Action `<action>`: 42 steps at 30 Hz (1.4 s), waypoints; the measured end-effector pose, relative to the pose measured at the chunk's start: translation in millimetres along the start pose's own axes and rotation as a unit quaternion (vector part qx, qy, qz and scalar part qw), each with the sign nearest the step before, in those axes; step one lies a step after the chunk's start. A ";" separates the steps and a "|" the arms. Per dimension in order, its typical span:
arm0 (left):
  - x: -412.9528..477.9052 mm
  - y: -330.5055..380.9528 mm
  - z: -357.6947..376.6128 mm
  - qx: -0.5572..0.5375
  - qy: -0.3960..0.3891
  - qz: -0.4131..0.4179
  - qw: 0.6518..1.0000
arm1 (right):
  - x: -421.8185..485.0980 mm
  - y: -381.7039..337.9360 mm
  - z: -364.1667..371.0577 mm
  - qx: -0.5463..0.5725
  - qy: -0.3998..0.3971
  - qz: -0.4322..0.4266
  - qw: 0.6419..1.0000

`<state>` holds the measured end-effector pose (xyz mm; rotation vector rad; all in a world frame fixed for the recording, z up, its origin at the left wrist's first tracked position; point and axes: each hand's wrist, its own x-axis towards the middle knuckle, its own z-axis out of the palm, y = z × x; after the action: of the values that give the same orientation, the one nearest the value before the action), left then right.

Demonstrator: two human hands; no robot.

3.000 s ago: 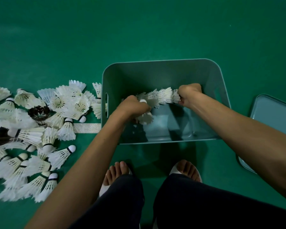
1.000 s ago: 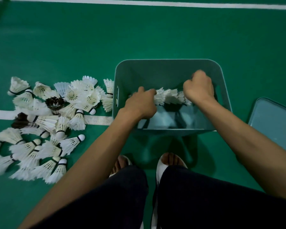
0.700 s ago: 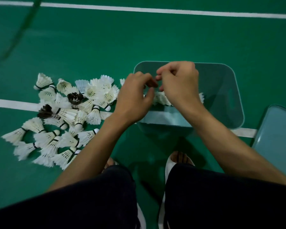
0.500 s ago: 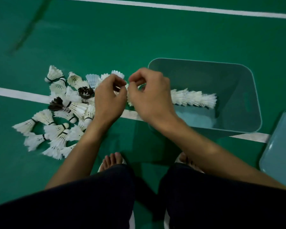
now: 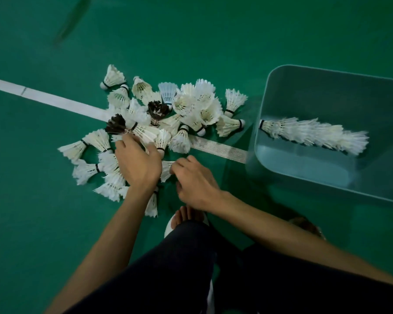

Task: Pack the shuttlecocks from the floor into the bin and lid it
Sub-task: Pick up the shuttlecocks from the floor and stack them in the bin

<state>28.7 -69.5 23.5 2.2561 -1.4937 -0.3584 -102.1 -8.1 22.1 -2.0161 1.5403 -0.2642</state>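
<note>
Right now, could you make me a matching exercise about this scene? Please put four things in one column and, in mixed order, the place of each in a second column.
Things
1. stacked shuttlecocks
2. left hand
3. white line
4. dark shuttlecocks

Places
a. among the white ones in the pile
b. lying inside the bin
c. passing under the pile
d. resting flat on the pile's near side

Pairs: 1-b, 2-d, 3-c, 4-a
</note>
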 end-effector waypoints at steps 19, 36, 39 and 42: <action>24.3 12.5 12.6 -0.037 -0.326 -0.085 0.941 | 7.6 10.4 -12.0 -0.100 -0.095 0.208 0.968; 6.3 26.8 -14.4 -0.092 -0.151 -0.005 0.984 | -21.4 -26.8 -110.9 -0.073 0.237 0.103 0.963; 4.9 20.7 -15.8 -0.110 -0.258 -0.043 0.959 | -26.8 -17.5 -130.5 -0.049 0.305 0.084 0.947; -15.3 17.5 -12.4 -0.141 -0.361 -0.099 0.916 | -34.8 -4.5 -136.9 -0.014 0.324 0.087 0.942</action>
<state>13.7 -59.0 42.5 2.1304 -1.3834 -1.4990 -175.8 -19.6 142.1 -1.8922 2.1039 -0.9095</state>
